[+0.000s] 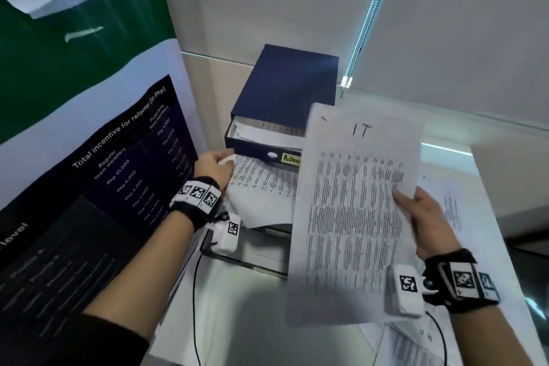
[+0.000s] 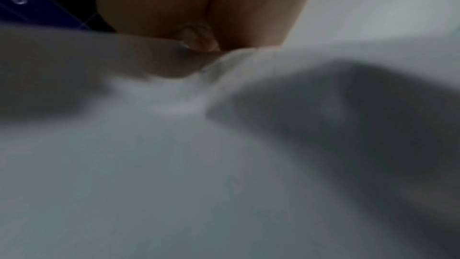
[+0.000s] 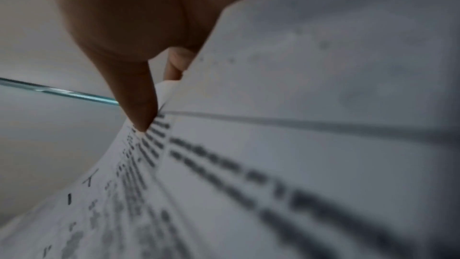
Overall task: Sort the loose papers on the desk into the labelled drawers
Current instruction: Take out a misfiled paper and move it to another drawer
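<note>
A printed sheet marked "IT" [image 1: 353, 211] is pinched at its right edge by the right hand [image 1: 427, 223], raised in front of the blue drawer unit [image 1: 285, 98]. The left hand [image 1: 212, 163] grips a crumpled sheet [image 1: 261, 187] just below the unit's open "Admin" drawer [image 1: 261, 140]. More papers [image 1: 451, 208] lie on the worktop [image 1: 237, 306] right of the unit.

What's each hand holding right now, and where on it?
Right hand pinches the IT sheet at its right edge. Left hand grips a printed sheet at its left edge.
</note>
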The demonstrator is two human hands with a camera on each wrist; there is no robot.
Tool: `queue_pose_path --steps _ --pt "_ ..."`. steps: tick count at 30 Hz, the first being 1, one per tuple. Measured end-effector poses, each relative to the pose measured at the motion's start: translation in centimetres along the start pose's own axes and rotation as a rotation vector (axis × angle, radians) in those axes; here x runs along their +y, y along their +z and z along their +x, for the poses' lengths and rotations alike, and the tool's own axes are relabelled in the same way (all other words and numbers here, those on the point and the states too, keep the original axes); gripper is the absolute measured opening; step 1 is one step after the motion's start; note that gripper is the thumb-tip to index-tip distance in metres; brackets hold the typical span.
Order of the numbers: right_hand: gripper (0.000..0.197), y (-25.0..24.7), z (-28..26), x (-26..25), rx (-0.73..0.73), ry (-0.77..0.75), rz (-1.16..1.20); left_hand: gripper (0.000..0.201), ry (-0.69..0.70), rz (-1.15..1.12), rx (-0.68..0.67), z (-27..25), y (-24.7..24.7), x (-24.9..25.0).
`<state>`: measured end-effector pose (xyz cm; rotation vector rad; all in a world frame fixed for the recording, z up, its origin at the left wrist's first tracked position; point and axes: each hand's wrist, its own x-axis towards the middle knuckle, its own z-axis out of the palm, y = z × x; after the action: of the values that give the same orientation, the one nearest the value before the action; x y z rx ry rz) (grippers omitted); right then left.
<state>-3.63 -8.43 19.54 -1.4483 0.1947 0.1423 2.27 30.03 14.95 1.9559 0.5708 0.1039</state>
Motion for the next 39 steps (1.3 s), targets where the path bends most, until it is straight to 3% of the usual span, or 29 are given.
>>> queue_pose_path --steps 3,7,11,14,17,19,20,22,25,29,30,32,34,37,39 --pt "0.027 0.4 0.4 -0.9 -0.101 -0.055 -0.214 0.03 -0.002 0.188 -0.031 1.0 1.4 0.2" --pt "0.017 1.3 -1.1 3.7 -0.299 0.114 -0.54 0.039 -0.028 0.351 -0.133 1.3 2.2 -0.5" --pt "0.007 0.7 -3.1 10.6 -0.392 0.265 -0.629 0.084 -0.117 0.13 -0.214 0.8 1.9 -1.0" --pt "0.007 0.8 -4.0 12.7 -0.324 0.28 -0.605 0.1 -0.133 0.013 -0.17 0.6 0.2 -2.5" --pt "0.008 0.9 -4.2 13.4 -0.263 0.275 -0.576 0.093 -0.13 -0.039 -0.093 -0.8 -0.8 -4.3" --pt "0.009 1.1 -4.3 13.8 -0.276 0.272 -0.572 0.074 -0.233 -0.199 -0.081 -0.8 -0.9 -5.4" --pt "0.007 1.4 -4.7 13.8 -0.296 0.274 -0.577 0.066 -0.288 -0.27 -0.127 -0.8 -0.9 -5.6" --pt "0.008 2.1 -5.4 13.9 -0.34 0.265 -0.588 0.066 -0.365 -0.204 -0.215 -0.5 -0.7 -6.0" --pt "0.02 3.3 -6.3 13.7 -0.373 0.257 -0.594 0.042 -0.244 0.083 -0.267 0.1 -0.3 -5.5" --pt "0.016 3.7 -6.7 14.3 -0.417 0.267 -0.637 0.094 -0.231 0.313 -0.6 3.5 0.0 -8.0" --pt "0.013 3.8 -6.8 14.6 -0.43 0.268 -0.655 0.092 -0.228 0.378 -0.685 2.8 -0.4 -7.2" --pt "0.007 3.9 -7.1 14.8 -0.48 0.278 -0.695 0.07 -0.224 0.356 -0.737 1.9 -1.4 -5.7" --pt "0.012 4.1 -7.3 15.0 -0.528 0.286 -0.723 0.048 -0.242 0.242 -0.64 1.8 -1.4 -4.5" --pt "0.026 4.4 -7.4 15.2 -0.536 0.297 -0.737 0.071 -0.236 0.032 -0.299 2.2 -0.9 -3.4" --pt "0.026 4.6 -7.5 15.1 -0.513 0.285 -0.738 0.069 -0.146 -0.025 -0.096 1.6 -0.9 -2.2"
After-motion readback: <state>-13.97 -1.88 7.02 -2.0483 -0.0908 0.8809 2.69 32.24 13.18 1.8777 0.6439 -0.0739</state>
